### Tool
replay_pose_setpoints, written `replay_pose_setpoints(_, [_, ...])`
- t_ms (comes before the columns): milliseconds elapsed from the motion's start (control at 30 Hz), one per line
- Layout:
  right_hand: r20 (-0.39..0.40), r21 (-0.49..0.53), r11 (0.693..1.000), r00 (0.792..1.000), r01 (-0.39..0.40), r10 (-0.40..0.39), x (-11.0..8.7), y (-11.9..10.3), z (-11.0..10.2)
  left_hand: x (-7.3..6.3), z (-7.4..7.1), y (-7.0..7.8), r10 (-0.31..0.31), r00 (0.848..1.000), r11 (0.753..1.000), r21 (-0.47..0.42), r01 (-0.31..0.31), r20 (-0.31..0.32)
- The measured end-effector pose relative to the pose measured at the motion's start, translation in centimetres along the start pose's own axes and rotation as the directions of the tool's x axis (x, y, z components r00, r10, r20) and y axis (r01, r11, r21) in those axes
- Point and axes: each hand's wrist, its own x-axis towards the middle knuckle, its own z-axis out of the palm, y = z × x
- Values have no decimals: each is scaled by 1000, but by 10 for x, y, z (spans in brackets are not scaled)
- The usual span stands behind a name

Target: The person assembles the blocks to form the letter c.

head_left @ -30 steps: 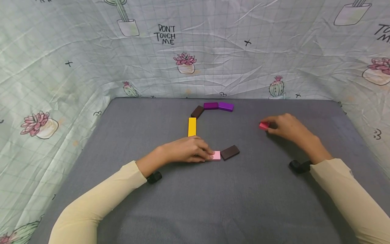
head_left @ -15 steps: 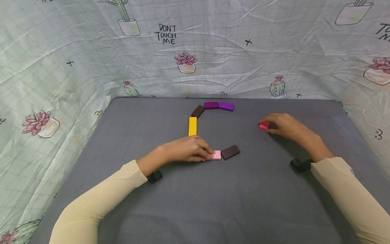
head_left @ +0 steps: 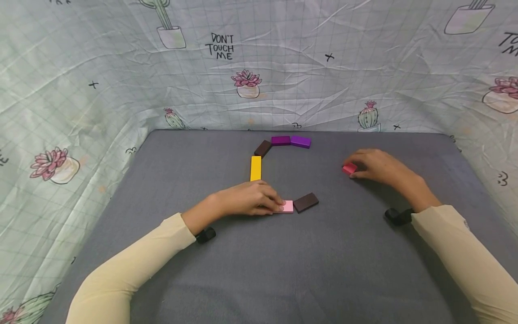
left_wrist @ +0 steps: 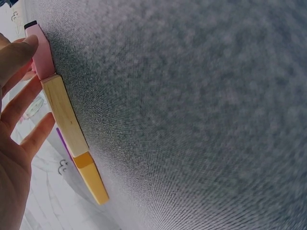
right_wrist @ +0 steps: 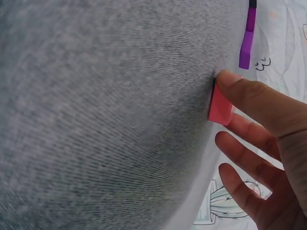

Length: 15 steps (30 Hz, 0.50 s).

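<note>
My left hand (head_left: 252, 198) holds a pink block (head_left: 288, 206) lying on the grey cloth, thumb (left_wrist: 23, 50) on its near side. In the left wrist view a plain wooden block (left_wrist: 64, 115) meets the pink one's end; the hand hides it in the head view. A yellow block (head_left: 256, 168) follows it. Against the pink block's right end lies a dark brown block (head_left: 305, 202). Off to the right, my right hand (head_left: 378, 166) pinches a red block (head_left: 350, 168) between thumb and fingers, low at the cloth in the right wrist view (right_wrist: 221, 105).
Beyond the yellow block, another dark brown block (head_left: 263, 148), a dark purple block (head_left: 281, 141) and a brighter violet block (head_left: 301, 141) continue the curved row. A patterned curtain (head_left: 283, 67) hangs along the table's back edge and sides.
The red block has turned a little and shifted slightly left with my right hand. My left hand and the other blocks have stayed in place.
</note>
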Motion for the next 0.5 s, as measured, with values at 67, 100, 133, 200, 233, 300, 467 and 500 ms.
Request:
replay_pose_setpoints(67, [2, 0, 1000, 1000, -15, 15, 1, -1, -1, 0, 0, 0, -2, 1000, 1000, -3, 2, 1])
replay_pose_setpoints(100, [3, 4, 1000, 1000, -17, 17, 1, -1, -1, 0, 0, 0, -4, 1000, 1000, -4, 4, 2])
replay_pose_setpoints(133, [5, 4, 1000, 1000, -24, 24, 1, -2, -2, 0, 0, 0, -4, 1000, 1000, -4, 4, 2])
replay_pose_setpoints(200, [9, 7, 999, 999, -31, 31, 2, -2, -3, 0, 0, 0, -5, 1000, 1000, -4, 5, 2])
replay_pose_setpoints(233, [9, 7, 999, 999, -33, 33, 2, -3, -4, 0, 0, 0, -5, 1000, 1000, -3, 5, 1])
replay_pose_setpoints(300, [10, 7, 999, 999, -33, 32, 3, -4, -4, 0, 0, 0, -6, 1000, 1000, -3, 6, -1])
replay_pose_setpoints(467, [7, 9, 1000, 1000, -22, 22, 3, -11, -5, 0, 0, 0, -7, 1000, 1000, -3, 7, -2])
replay_pose_setpoints(500, [6, 9, 1000, 1000, -17, 17, 3, -13, -5, 0, 0, 0, -7, 1000, 1000, -3, 7, -1])
